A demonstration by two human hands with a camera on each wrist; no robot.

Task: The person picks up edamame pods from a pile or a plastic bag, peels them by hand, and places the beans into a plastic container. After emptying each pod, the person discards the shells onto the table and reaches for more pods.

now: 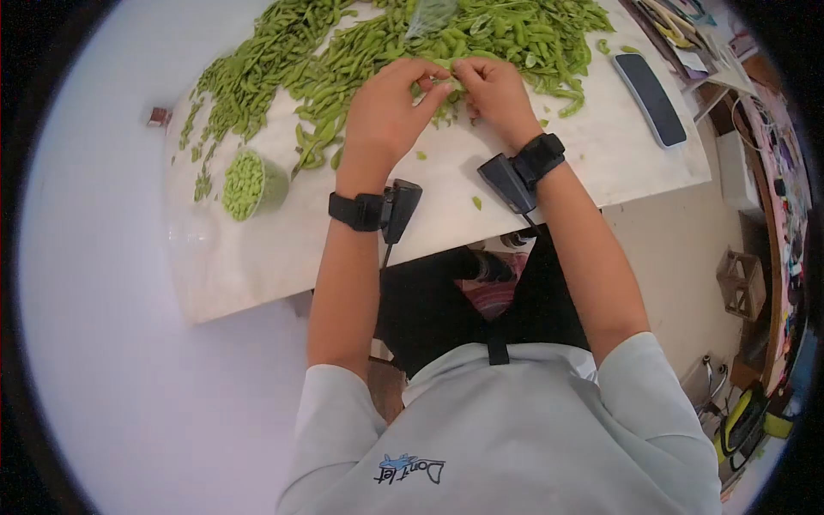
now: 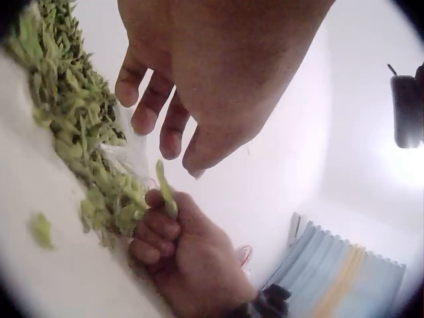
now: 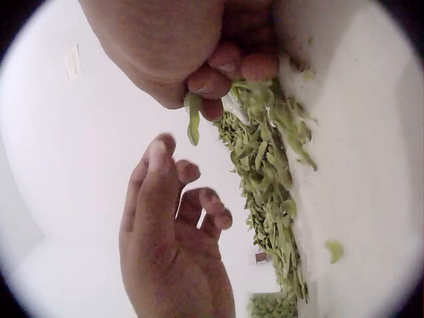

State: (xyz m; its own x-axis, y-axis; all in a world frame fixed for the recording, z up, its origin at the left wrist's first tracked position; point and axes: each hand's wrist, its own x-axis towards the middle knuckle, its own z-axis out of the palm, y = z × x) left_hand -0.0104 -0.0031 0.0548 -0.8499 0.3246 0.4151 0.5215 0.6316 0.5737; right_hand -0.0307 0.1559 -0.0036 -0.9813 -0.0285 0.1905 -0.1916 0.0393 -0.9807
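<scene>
Pinching a pod – right fingers; left fingers spread – cup of shelled beans

A pale grey short-sleeved shirt carries a small blue-and-black logo near its hem. The left wrist strap and right wrist strap are black, each bearing a dark wedge-shaped camera. A thin cable trails from the left one. The left hand and right hand are bare.
</scene>
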